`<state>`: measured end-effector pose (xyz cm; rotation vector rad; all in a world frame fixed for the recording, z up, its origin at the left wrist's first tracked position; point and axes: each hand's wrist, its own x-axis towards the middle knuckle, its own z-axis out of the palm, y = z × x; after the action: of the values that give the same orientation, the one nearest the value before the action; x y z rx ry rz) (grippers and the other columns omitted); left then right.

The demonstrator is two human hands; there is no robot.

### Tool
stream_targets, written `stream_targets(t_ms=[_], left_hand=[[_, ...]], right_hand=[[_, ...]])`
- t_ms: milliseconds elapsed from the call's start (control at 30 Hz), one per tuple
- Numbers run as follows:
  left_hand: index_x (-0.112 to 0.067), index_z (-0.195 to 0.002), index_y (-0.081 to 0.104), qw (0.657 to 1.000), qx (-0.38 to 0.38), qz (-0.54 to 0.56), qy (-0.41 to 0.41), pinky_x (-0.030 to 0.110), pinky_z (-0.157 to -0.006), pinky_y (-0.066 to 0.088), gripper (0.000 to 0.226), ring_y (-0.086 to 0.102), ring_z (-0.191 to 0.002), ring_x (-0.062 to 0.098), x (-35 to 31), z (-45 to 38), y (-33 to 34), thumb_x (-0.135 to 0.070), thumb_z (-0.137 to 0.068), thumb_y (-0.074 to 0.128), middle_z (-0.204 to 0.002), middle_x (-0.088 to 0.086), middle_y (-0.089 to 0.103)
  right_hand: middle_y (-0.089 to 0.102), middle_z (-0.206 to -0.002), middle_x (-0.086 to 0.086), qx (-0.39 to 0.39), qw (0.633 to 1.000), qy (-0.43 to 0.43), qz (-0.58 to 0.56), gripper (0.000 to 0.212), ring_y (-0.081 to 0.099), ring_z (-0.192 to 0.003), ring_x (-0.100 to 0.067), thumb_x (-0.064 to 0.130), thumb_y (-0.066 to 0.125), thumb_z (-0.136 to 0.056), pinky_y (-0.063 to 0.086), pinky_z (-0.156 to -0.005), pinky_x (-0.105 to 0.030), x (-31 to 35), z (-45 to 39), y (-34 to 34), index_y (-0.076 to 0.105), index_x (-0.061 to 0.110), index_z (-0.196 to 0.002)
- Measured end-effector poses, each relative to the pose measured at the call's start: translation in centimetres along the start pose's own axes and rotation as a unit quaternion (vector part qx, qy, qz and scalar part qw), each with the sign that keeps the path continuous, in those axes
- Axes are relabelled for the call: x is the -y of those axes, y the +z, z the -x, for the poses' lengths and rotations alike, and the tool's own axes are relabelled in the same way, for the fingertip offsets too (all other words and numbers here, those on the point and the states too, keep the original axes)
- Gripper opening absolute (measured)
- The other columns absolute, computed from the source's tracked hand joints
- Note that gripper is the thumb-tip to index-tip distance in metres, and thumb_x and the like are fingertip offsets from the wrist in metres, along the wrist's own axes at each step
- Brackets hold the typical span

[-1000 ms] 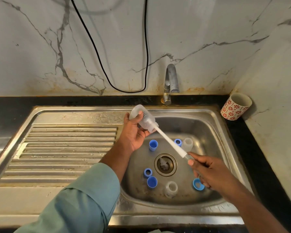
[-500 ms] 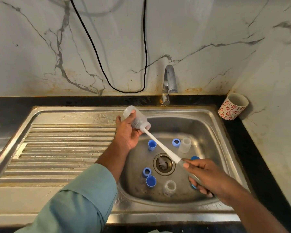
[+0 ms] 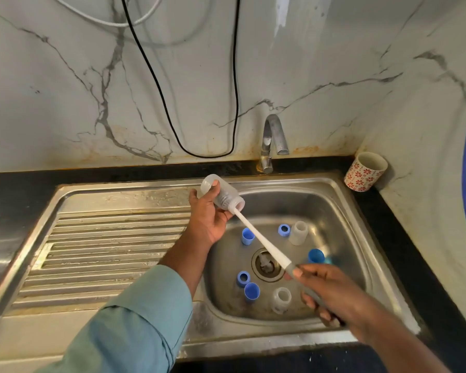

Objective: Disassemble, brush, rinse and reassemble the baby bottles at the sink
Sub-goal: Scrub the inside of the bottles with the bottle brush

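The left hand (image 3: 207, 216) holds a translucent baby bottle (image 3: 222, 195) above the left rim of the sink basin (image 3: 342, 211). Its fingers are curled round the bottle body, with the thumb lying across the upper side. The bottle is tilted, its base pointing up and to the left and its open mouth down and to the right.

The right hand (image 3: 331, 294) grips the grey handle end of a bottle brush (image 3: 261, 240); the fingers are wrapped round the handle and the thumb presses along its top. The white shaft runs diagonally up and to the left from this hand, crosses above the drain (image 3: 267, 265), and enters the bottle mouth. The brush head is inside the bottle and is only dimly visible through the wall.

Loose parts lie on the basin floor around the drain:
- a blue cap (image 3: 247, 236) left of the shaft;
- a blue ring (image 3: 283, 229) just beside a clear bottle (image 3: 298, 232) at the back;
- a blue cap (image 3: 315, 256) on the right, near the right hand;
- a blue ring (image 3: 243, 278) touching a blue cap (image 3: 251, 291) at the front left;
- a clear bottle (image 3: 281, 299) at the front, lying with its opening toward the camera.

The tap (image 3: 272, 138) stands behind the basin; no water runs from it. A patterned cup (image 3: 365, 172) stands on the dark surface (image 3: 404, 238) in the right rear corner. A ribbed drainboard (image 3: 105, 251) extends left of the basin.
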<state>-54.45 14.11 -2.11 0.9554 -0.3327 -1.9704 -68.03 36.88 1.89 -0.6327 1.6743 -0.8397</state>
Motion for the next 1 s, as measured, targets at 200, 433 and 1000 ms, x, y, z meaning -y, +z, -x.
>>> stream_targets(t_ms=[200,433,1000], left_hand=[[-0.023,-0.145,0.035,0.998,0.060,-0.008,-0.023,0.050,-0.061,0.060,0.066,0.058,-0.108,0.034,0.9,0.1,0.4,-0.014,-0.088,0.068,-0.128,0.015,0.050],[-0.020,-0.145,0.039,0.992,0.119,0.015,-0.039,0.055,-0.072,0.060,0.075,0.058,-0.117,0.038,1.7,-0.4,1.1,-0.020,-0.078,0.072,-0.132,0.019,0.053],[-0.014,-0.149,0.037,0.990,0.129,0.057,-0.028,0.049,-0.068,0.060,0.075,0.058,-0.114,0.039,2.9,0.0,2.0,-0.024,-0.081,0.066,-0.135,0.022,0.049]], right_hand=[[0.053,-0.066,-0.007,-0.043,0.998,-0.041,0.029,0.022,0.033,-0.043,-0.013,0.035,0.054,-0.097,0.027,-0.042,-0.025,0.7,1.4,-0.3,0.074,0.028,-0.089],[0.051,-0.074,-0.012,0.055,0.978,0.029,-0.200,0.028,0.030,-0.040,-0.010,0.033,0.064,-0.084,0.020,-0.036,-0.020,-0.6,1.3,-1.7,0.073,0.016,-0.105],[0.041,-0.063,-0.011,0.159,0.974,0.076,-0.145,0.050,0.026,-0.035,-0.008,0.041,0.074,-0.082,0.016,-0.034,-0.020,0.7,-0.3,-6.7,0.065,0.010,-0.120]])
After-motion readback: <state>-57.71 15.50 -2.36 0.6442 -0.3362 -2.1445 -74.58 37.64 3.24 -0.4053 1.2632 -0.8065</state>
